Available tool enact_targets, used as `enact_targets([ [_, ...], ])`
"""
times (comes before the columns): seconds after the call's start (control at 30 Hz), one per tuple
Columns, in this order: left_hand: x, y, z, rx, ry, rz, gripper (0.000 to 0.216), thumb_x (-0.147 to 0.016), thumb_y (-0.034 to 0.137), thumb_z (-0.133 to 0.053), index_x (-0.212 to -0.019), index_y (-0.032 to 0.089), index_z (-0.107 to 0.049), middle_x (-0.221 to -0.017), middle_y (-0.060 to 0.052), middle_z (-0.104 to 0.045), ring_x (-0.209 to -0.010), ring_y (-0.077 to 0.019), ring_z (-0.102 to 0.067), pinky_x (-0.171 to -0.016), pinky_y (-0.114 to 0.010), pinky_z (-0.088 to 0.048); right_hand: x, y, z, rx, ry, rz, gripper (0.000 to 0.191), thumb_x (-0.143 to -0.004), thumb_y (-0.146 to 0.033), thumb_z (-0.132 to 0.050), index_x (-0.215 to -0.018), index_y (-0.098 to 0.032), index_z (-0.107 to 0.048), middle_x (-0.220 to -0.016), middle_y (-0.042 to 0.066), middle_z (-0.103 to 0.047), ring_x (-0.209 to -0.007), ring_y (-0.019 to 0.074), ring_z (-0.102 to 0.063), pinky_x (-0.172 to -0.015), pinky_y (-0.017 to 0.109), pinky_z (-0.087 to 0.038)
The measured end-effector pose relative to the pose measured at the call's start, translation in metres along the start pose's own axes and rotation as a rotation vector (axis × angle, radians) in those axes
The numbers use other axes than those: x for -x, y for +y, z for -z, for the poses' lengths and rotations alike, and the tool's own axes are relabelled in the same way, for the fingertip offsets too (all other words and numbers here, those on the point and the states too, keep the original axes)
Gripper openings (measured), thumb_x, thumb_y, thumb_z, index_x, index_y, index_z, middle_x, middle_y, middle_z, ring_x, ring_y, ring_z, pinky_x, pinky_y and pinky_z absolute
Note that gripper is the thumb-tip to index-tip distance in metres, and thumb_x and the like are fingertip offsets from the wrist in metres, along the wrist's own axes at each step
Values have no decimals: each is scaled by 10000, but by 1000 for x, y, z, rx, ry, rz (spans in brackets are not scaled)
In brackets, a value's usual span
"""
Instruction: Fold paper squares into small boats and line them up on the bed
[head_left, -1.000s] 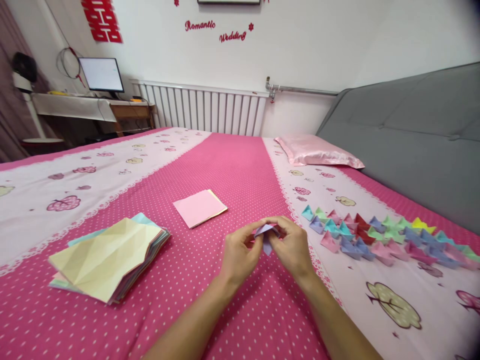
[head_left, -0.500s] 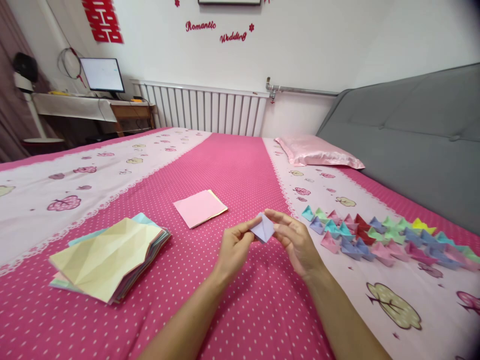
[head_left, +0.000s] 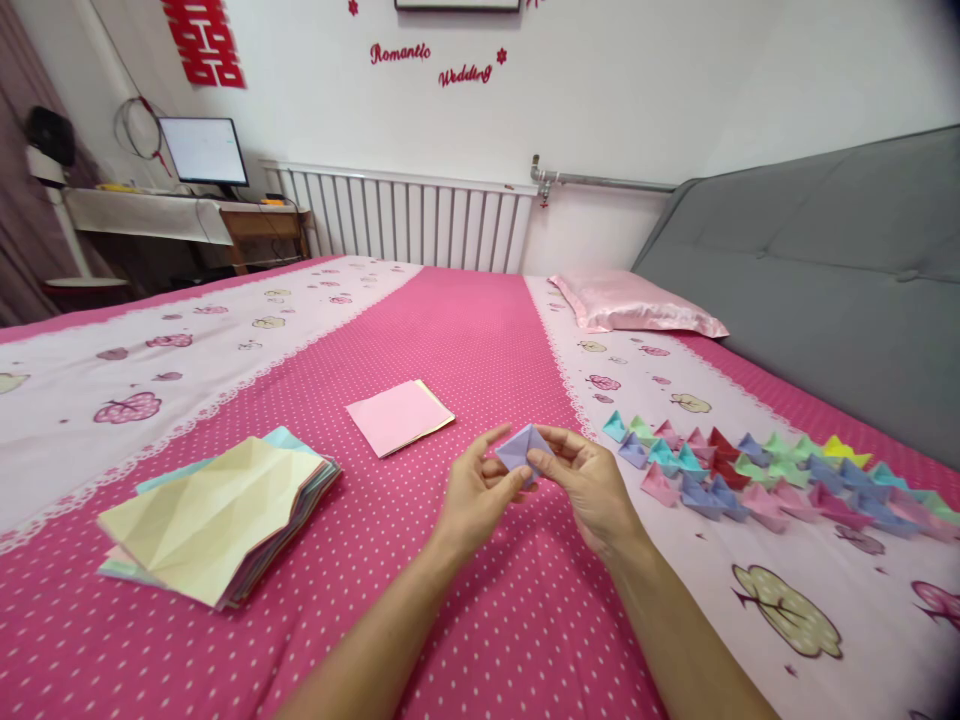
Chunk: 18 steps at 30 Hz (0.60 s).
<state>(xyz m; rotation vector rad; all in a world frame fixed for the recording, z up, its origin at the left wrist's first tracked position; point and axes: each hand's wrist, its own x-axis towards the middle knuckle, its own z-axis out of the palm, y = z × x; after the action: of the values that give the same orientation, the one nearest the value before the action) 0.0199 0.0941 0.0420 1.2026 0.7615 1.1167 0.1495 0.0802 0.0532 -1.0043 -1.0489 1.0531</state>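
Note:
A small folded piece of lilac origami paper is held between my two hands above the pink dotted bedspread. My left hand pinches its lower edge with the thumb, the index finger raised beside it. My right hand grips the right side, thumb on the front face and fingers behind. Beyond my left hand lies a short stack of pink square paper. Rows of folded paper boats in several colours stand to the right of my right hand.
A thick pile of creased paper sheets, cream on top, lies at the left on the bedspread. A pink pillow rests at the back right by the grey headboard. Behind are a radiator and a desk with a monitor.
The lilac paper has turned in my fingers. My right thumb has moved onto its front face, and my left index finger has lifted away from it.

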Motion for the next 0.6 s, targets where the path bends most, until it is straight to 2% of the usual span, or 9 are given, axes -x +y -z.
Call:
enact_targets([
  [0.07,-1,-1,1,-40,-30,79,398,-644,351,-686,-924,75,-625,-668,-70,-678,-600,-147,-645,-537,-218,-480,1,-1,0,8,-18,1,323,-625,-285,-721,-920,-175,-649,-900,57,-689,-811,171,-635,-743,306,-492],
  [0.1,-2,-1,1,-43,-41,99,357,-632,378,-688,-818,78,-638,-653,-73,-678,-589,-146,-643,-531,-217,-479,1,-2,0,29,-29,0,318,-633,-294,-715,-921,-174,-653,-896,58,-690,-800,168,-632,-733,301,-490],
  [0.17,-3,-2,2,-27,-55,109,348,-596,412,-705,-724,96,-632,-620,-59,-675,-548,-137,-633,-519,-219,-478,2,-6,1,109,-57,-6,315,-650,-328,-700,-917,-165,-662,-875,66,-691,-764,168,-625,-694,295,-486],
  [0.33,-2,-1,5,-9,-164,141,386,-582,458,-705,-687,97,-617,-558,-46,-655,-461,-112,-595,-478,-209,-463,3,-14,6,227,-152,33,270,-664,-366,-685,-831,-154,-672,-774,52,-680,-721,171,-610,-670,295,-477],
  [0.43,-1,0,5,-7,-192,142,371,-610,451,-690,-689,96,-613,-559,-45,-652,-468,-109,-598,-477,-201,-462,3,-15,8,227,-195,27,298,-621,-334,-724,-862,-170,-664,-782,39,-679,-739,172,-612,-689,297,-477],
  [0.6,0,-2,5,-29,-206,125,333,-629,423,-686,-691,103,-613,-551,-30,-645,-462,-104,-593,-471,-196,-458,3,-14,8,258,-151,34,186,-683,-338,-667,-727,-157,-670,-675,23,-660,-634,145,-591,-623,274,-465],
])
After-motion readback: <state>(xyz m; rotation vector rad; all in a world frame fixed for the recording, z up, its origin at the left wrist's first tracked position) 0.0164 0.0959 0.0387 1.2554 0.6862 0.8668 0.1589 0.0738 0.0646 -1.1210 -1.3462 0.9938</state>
